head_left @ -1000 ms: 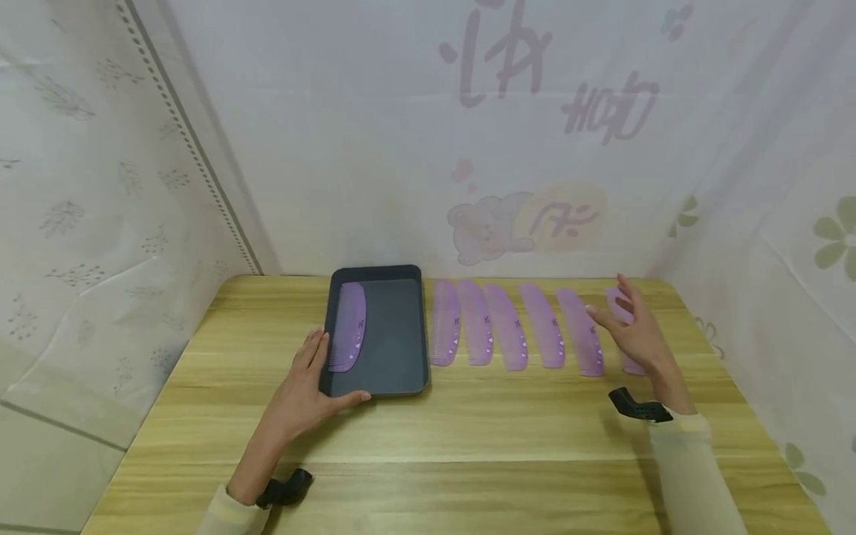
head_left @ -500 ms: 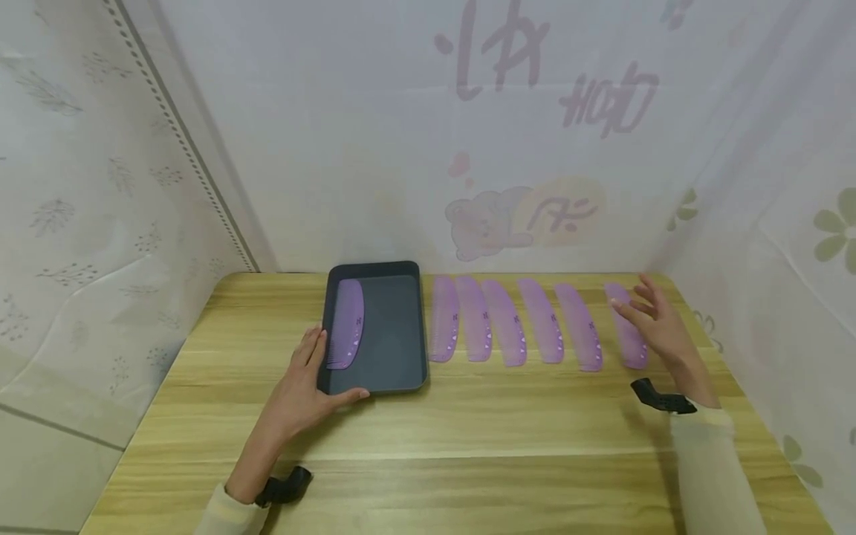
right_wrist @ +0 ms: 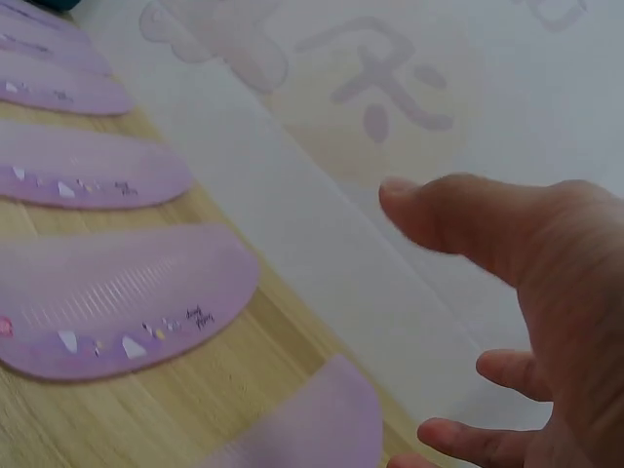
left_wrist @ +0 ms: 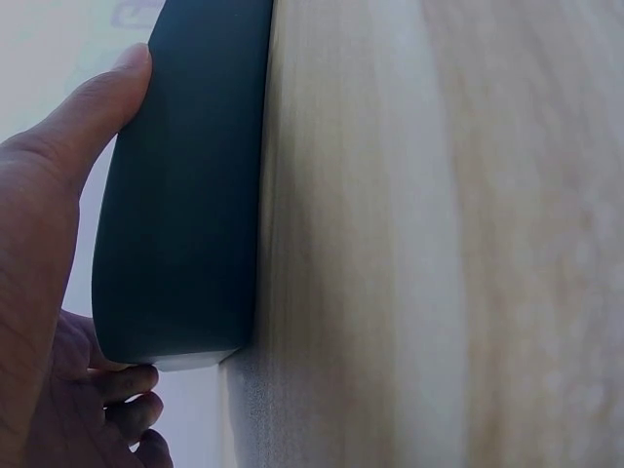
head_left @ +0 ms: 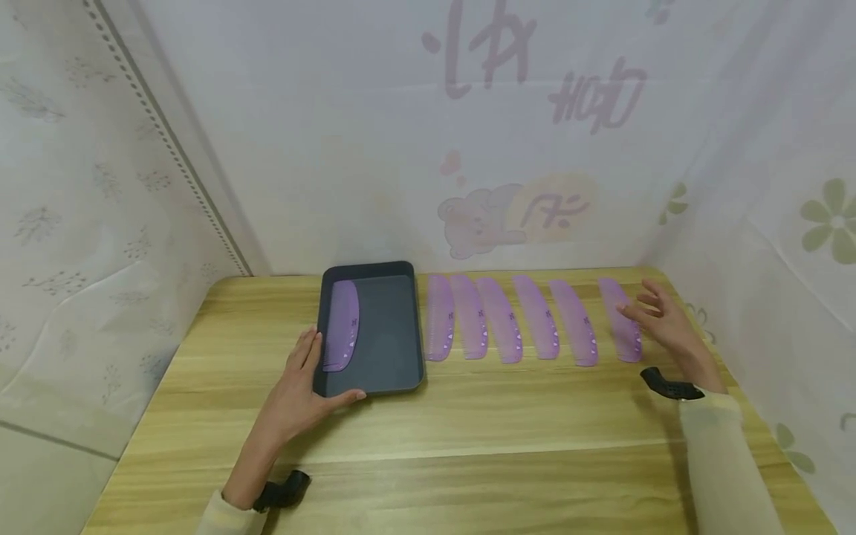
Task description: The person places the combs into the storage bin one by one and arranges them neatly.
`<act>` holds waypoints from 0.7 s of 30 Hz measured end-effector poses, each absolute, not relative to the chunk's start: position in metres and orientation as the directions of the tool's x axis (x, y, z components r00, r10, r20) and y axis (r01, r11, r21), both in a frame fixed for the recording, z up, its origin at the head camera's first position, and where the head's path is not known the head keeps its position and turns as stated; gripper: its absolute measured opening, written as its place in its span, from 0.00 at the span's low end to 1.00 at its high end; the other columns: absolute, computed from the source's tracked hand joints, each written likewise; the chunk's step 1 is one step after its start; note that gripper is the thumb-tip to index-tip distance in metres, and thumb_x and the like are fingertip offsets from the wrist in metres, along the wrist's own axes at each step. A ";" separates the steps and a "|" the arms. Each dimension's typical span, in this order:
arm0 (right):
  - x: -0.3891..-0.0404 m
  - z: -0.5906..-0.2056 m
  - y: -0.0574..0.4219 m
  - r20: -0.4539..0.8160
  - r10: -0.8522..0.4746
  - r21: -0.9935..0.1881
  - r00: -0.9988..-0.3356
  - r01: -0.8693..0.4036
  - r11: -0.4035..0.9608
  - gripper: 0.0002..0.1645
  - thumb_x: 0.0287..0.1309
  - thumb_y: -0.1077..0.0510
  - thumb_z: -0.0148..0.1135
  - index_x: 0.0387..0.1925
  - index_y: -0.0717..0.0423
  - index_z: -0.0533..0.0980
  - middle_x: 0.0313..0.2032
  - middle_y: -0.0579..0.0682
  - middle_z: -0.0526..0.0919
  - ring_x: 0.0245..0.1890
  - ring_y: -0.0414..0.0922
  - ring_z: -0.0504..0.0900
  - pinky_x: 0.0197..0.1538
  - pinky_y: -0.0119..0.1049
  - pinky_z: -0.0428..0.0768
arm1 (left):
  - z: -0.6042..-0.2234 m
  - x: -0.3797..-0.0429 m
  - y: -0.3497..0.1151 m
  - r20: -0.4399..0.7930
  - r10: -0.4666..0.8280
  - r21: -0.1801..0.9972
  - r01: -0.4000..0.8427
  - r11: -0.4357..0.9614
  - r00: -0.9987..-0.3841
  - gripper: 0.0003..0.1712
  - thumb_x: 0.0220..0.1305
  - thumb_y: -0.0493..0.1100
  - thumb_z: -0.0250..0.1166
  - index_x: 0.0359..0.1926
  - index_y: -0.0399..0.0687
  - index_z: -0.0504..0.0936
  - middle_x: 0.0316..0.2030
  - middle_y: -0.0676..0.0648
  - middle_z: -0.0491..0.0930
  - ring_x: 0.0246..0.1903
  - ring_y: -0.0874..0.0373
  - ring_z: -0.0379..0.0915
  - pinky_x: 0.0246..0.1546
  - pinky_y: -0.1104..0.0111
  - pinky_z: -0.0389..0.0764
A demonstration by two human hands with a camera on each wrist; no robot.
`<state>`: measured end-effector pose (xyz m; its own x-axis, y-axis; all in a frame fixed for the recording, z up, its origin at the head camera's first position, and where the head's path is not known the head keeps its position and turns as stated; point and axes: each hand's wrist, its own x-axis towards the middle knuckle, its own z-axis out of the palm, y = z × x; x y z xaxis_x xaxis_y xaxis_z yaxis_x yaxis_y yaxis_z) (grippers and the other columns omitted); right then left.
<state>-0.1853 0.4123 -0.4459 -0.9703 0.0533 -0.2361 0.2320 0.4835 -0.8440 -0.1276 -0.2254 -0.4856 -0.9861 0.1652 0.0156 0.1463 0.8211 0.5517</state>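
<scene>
In the head view, my left hand [head_left: 294, 394] holds the near-left corner of a dark grey tray [head_left: 391, 375], thumb along the near side and fingers at the left side. The left wrist view shows the thumb against the tray's outer wall [left_wrist: 185, 195]. One purple comb [head_left: 342, 327] lies inside the tray along its left side. To the right, several more purple combs lie in a row on the table. Over the right edge of the rightmost comb [head_left: 618, 316] hovers my right hand [head_left: 672, 331], thumb and fingers apart, holding nothing.
The wooden table [head_left: 455, 461] ends at a white patterned cloth [head_left: 348, 148] hanging behind it, with more cloth on both sides. Between the tray and the right hand the row includes a comb [head_left: 440, 319] close beside the tray wall and another comb [head_left: 573, 323] left of the rightmost.
My right hand has moved right and slightly down, uncovering the rightmost comb. The left hand stays on the tray. The head view has shifted slightly.
</scene>
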 end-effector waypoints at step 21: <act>-0.199 -0.467 0.422 -0.209 0.102 -0.664 -0.973 0.218 0.715 0.65 0.60 0.47 0.74 0.81 0.66 0.42 0.70 0.77 0.63 0.67 0.71 0.66 0.64 0.65 0.72 | -0.484 -0.127 -0.224 -0.015 0.159 0.545 0.126 0.829 -0.987 0.79 0.48 0.79 0.71 0.83 0.43 0.37 0.83 0.39 0.36 0.82 0.39 0.34 0.73 0.36 0.59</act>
